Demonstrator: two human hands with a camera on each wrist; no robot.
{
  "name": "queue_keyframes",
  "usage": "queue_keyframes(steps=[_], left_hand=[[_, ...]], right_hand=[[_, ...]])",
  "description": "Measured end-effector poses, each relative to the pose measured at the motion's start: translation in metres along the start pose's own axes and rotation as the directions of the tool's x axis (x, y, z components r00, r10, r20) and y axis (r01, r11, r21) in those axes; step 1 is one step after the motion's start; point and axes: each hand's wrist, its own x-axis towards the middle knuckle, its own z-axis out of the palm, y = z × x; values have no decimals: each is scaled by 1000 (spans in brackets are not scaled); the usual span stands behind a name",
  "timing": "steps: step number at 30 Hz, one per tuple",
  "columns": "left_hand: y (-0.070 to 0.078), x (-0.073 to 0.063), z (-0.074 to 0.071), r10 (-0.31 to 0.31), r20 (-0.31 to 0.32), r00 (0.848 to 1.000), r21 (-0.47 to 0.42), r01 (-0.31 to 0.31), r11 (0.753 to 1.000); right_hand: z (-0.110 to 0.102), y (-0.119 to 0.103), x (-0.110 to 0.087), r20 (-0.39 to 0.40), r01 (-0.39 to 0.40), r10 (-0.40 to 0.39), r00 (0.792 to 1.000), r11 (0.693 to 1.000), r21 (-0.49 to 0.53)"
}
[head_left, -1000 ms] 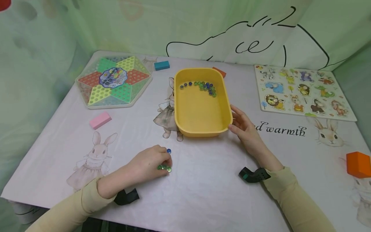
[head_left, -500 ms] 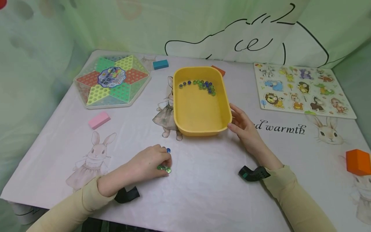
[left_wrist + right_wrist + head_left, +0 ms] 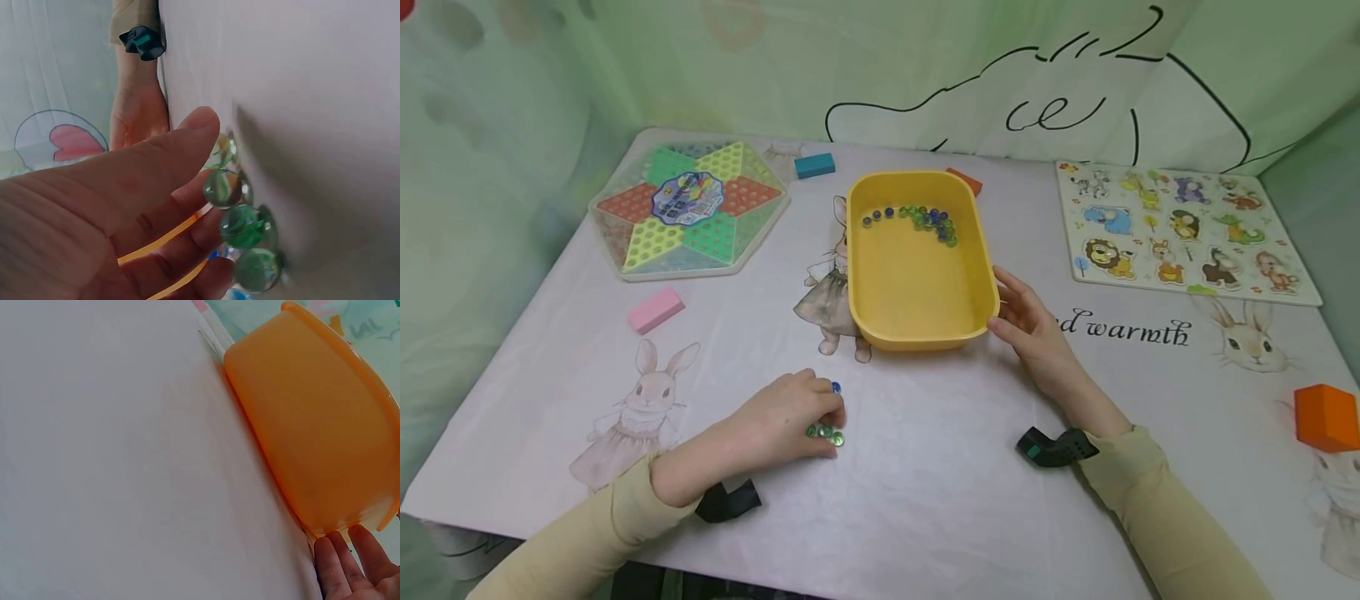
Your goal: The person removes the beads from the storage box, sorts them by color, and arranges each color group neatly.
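My left hand (image 3: 793, 412) lies on the tablecloth with its fingers curled round a small row of green marbles (image 3: 826, 433). In the left wrist view, thumb and fingers (image 3: 156, 187) cup these green marbles (image 3: 240, 225) against the cloth. A blue marble (image 3: 836, 387) sits by the knuckles. My right hand (image 3: 1026, 321) rests with straight fingers against the near right corner of the yellow tub (image 3: 917, 337). The right wrist view shows its fingertips (image 3: 350, 562) under the tub's wall (image 3: 312, 425). Several blue and green marbles (image 3: 925, 221) lie at the tub's far end.
A hexagonal Chinese checkers board (image 3: 688, 208) stands at the back left and an animal puzzle board (image 3: 1180, 233) at the back right. Loose blocks lie about: pink (image 3: 656, 310), teal (image 3: 815, 165), red (image 3: 966, 181) behind the tub, orange (image 3: 1326, 417) at the right edge.
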Motion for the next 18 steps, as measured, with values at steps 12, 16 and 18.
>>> queue_keyframes(steps=[12,16,18], left_hand=[[-9,12,-62,-74,-167,983,-199,40,979],[-7,31,-78,-46,-184,982,-264,-5,964],[-5,46,-89,-62,-201,978,-284,3,959]], right_hand=[[2,0,-1,-1,13,-13,1000,1000,1],[1,3,0,-2,20,-20,1000,1000,-10],[0,4,0,-5,23,-24,1000,999,-23]])
